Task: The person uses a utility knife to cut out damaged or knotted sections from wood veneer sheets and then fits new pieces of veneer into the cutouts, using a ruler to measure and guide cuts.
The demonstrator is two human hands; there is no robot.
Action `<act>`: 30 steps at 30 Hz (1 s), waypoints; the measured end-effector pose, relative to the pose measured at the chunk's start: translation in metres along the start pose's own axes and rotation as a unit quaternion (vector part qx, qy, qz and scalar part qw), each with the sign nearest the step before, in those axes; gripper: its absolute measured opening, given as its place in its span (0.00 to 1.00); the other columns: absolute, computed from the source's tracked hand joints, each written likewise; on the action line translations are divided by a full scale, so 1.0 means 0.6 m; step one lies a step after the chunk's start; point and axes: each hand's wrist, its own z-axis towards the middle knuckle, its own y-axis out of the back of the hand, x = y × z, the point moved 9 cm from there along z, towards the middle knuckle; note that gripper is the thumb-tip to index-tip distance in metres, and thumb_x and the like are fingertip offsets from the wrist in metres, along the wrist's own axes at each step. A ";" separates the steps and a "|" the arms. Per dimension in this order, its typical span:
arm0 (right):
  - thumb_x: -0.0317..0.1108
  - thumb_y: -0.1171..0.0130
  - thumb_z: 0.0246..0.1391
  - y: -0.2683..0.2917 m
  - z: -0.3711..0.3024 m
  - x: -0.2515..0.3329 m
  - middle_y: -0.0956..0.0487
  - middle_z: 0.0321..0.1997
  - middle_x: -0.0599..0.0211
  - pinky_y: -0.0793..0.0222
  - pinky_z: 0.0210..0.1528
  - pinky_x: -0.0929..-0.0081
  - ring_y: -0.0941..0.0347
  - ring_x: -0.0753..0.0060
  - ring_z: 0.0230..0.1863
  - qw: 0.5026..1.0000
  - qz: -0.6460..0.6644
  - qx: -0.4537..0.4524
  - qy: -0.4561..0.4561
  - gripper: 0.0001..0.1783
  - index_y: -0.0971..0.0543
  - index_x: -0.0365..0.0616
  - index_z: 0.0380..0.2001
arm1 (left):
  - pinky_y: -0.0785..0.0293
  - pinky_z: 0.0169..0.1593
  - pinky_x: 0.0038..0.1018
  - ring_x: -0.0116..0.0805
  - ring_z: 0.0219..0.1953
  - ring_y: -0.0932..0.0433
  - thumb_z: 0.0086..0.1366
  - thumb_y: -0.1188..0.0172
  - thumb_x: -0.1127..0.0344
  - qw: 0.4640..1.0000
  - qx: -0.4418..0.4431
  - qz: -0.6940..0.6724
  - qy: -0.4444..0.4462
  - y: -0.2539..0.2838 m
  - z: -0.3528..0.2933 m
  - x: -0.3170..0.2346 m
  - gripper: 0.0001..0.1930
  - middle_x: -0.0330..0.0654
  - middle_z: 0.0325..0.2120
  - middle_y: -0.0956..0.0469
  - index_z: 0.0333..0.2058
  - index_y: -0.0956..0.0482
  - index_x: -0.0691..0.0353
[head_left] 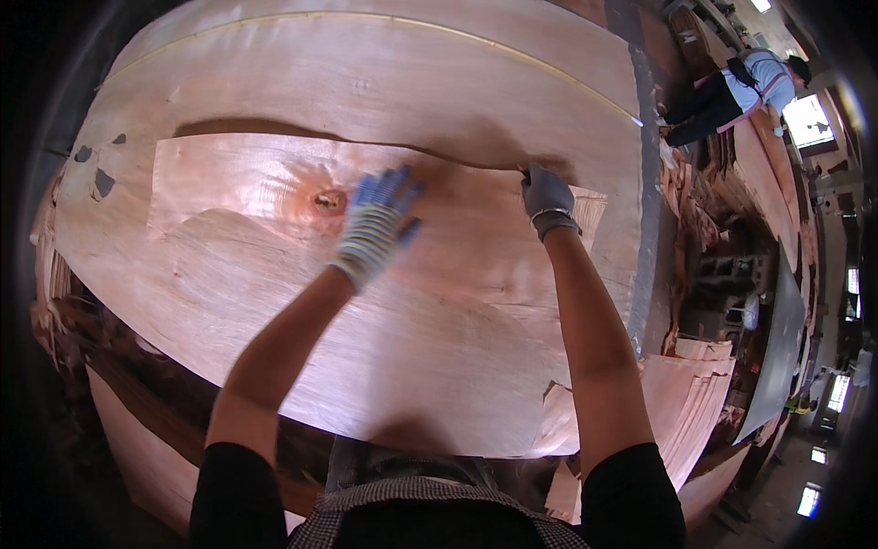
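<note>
A long strip of wood veneer (439, 201) with a wavy far edge lies on a larger veneer sheet (439, 91). A dark-centred knot (329, 200) marks its left part. My left hand (377, 220), in a striped glove with blue fingers, is spread over the strip just right of the knot, slightly blurred. My right hand (549, 197), in a grey glove, is closed at the strip's far edge near its right end. A small dark tip shows by its fingers; what they hold is hidden.
A thin yellowish strip (402, 18) curves across the sheet's far side. Dark patches (104, 183) mark its left. Stacked veneer pieces (686, 393) and a dark panel (773, 348) stand at the right. Another person (745, 91) is at the far right.
</note>
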 end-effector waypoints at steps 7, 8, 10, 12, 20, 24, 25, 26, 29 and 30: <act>0.51 0.45 0.51 -0.047 -0.159 0.052 0.22 0.30 0.51 0.31 0.35 0.53 0.26 0.46 0.36 0.976 0.176 0.127 -0.009 0.19 0.23 0.44 0.30 | 0.48 0.62 0.43 0.45 0.60 0.41 0.60 0.50 0.59 0.998 0.051 0.001 0.027 -0.085 0.013 -0.011 0.23 0.48 0.58 0.38 0.55 0.33 0.57; 0.52 0.45 0.50 -0.051 -0.171 0.016 0.22 0.29 0.50 0.31 0.35 0.54 0.26 0.45 0.34 0.981 0.162 0.100 -0.050 0.21 0.22 0.44 0.29 | 0.47 0.61 0.43 0.45 0.59 0.40 0.61 0.51 0.60 0.993 0.112 0.027 0.038 -0.103 0.017 0.026 0.23 0.47 0.58 0.37 0.55 0.33 0.57; 0.53 0.45 0.49 -0.048 -0.202 -0.102 0.23 0.26 0.47 0.30 0.32 0.56 0.25 0.44 0.31 0.970 0.162 0.078 -0.164 0.21 0.22 0.42 0.27 | 0.45 0.61 0.42 0.44 0.58 0.38 0.62 0.53 0.62 0.953 0.164 -0.014 0.253 -0.057 0.010 0.178 0.21 0.43 0.57 0.35 0.54 0.32 0.55; 0.48 0.46 0.51 -0.052 -0.213 -0.151 0.22 0.26 0.48 0.30 0.33 0.56 0.24 0.46 0.31 0.944 0.172 0.109 -0.261 0.19 0.24 0.40 0.28 | 0.46 0.61 0.42 0.45 0.58 0.38 0.61 0.52 0.61 0.971 -0.114 0.089 0.189 0.017 -0.044 0.220 0.21 0.40 0.56 0.34 0.54 0.32 0.53; 0.37 0.52 0.55 -0.119 -0.050 0.375 0.22 0.26 0.55 0.29 0.29 0.53 0.24 0.50 0.28 0.973 0.114 0.115 0.165 0.14 0.28 0.49 0.45 | 0.49 0.62 0.43 0.47 0.59 0.39 0.59 0.49 0.62 0.964 -0.145 0.031 0.221 0.013 -0.072 0.240 0.25 0.43 0.56 0.34 0.57 0.36 0.56; 0.37 0.54 0.57 -0.175 0.011 0.467 0.20 0.30 0.61 0.28 0.29 0.52 0.22 0.53 0.30 0.977 -0.015 0.169 0.126 0.17 0.32 0.55 0.50 | 0.51 0.63 0.44 0.45 0.59 0.40 0.59 0.49 0.62 0.965 -0.144 0.043 0.215 0.002 -0.064 0.236 0.25 0.40 0.56 0.34 0.57 0.35 0.53; 0.37 0.54 0.57 -0.185 0.006 0.457 0.20 0.33 0.60 0.28 0.29 0.52 0.22 0.51 0.31 0.975 0.000 0.185 0.123 0.17 0.33 0.55 0.51 | 0.51 0.63 0.44 0.44 0.59 0.40 0.59 0.49 0.61 0.967 -0.138 0.049 0.209 0.004 -0.060 0.235 0.25 0.40 0.56 0.34 0.57 0.35 0.52; 0.37 0.54 0.57 -0.193 0.001 0.442 0.20 0.35 0.60 0.28 0.30 0.52 0.22 0.50 0.32 0.973 0.015 0.201 0.117 0.18 0.33 0.56 0.52 | 0.52 0.63 0.44 0.44 0.59 0.40 0.59 0.49 0.61 0.969 -0.132 0.054 0.201 0.004 -0.052 0.228 0.24 0.39 0.56 0.34 0.56 0.34 0.51; 0.37 0.55 0.59 -0.149 -0.138 0.382 0.29 0.53 0.54 0.28 0.29 0.52 0.23 0.51 0.39 0.952 -0.032 0.276 0.128 0.18 0.33 0.53 0.53 | 0.53 0.63 0.45 0.44 0.60 0.41 0.60 0.50 0.59 0.963 -0.109 0.076 0.234 -0.003 -0.090 0.251 0.24 0.36 0.58 0.36 0.56 0.34 0.47; 0.39 0.57 0.60 -0.126 -0.168 0.348 0.25 0.45 0.58 0.28 0.28 0.52 0.23 0.54 0.34 0.971 0.032 0.130 0.198 0.18 0.33 0.54 0.53 | 0.53 0.63 0.45 0.44 0.60 0.41 0.60 0.50 0.59 0.964 -0.114 0.079 0.229 -0.003 -0.078 0.248 0.24 0.36 0.58 0.36 0.56 0.34 0.47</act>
